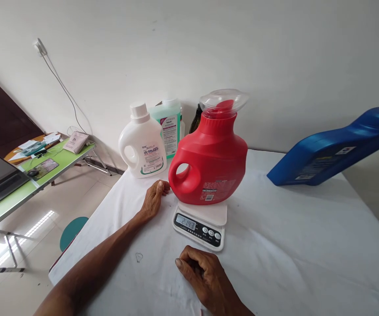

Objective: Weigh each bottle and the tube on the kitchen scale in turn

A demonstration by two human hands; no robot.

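Note:
A red detergent jug (214, 151) stands upright on a white digital kitchen scale (222, 239), whose display seems to read 2143. On the jug's neck sits a clear plastic funnel-like piece (242, 102) with something red inside. My left hand (153, 198) rests on the cloth, fingers curled, left of the jug's base and close to its handle; I see nothing in it. In front of the scale lies my right hand (205, 274), loosely closed, thumb toward the left, apart from the scale and with nothing visible in it.
Behind my left hand stand a white detergent bottle (143, 142) and a green-liquid container (169, 127). A dark bottle (196, 119) is partly hidden by the jug. At right, a blue bottle (327, 151) leans steeply. A white cloth (275, 254) covers the table; a green desk (52, 160) stands left.

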